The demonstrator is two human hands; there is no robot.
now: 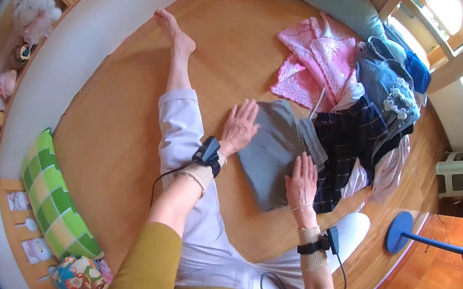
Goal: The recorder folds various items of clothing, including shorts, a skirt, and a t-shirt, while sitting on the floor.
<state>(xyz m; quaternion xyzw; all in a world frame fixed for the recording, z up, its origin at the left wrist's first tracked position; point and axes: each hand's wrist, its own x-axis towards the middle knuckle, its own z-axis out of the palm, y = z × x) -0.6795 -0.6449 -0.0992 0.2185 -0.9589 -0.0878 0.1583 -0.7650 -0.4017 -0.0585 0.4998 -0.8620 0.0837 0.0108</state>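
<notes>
A grey garment (269, 150), partly folded, lies on the brown mat between my hands; its exact kind I cannot tell. My left hand (240, 126) is at its left edge, fingers stretched out flat. On its right side rests my right hand (302, 182), fingers extended and palm down. Against the garment's right side lies a dark plaid cloth (333, 142), part of a heap of clothes. Higher in that heap are a pink patterned cloth (316, 61) and a blue-grey denim piece (379, 77) with pale decorations.
My bare foot (182, 41) and outstretched leg lie left of the garment. A green checked cushion (59, 196) leans at the lower left, below shelves of plush toys (36, 10). To the right are a blue fan base (399, 232) and a pale stool (457, 173).
</notes>
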